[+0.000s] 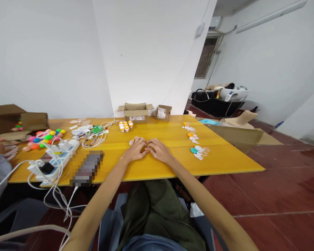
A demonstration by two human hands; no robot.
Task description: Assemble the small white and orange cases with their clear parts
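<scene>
Over the yellow table (225,160), our left hand (136,150) and right hand (158,150) nearly meet around a small orange piece (147,149); we cannot tell how firmly either grips it. We judge it light, stiff, slightly slippery plastic, best pinched at opposite sides. Level with us, rightward, lie a teal ring (194,150) and a clear cup (205,151), probably crackable. Farther off stand orange-and-white jars (125,126).

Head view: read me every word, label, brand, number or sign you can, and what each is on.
Nothing can be read.
Open cardboard box: white label, print too small.
Smaller cardboard box: white label, print too small.
Power strip: any print too small.
Item between the left hand and right hand: too small to tell if it bears text.
</scene>
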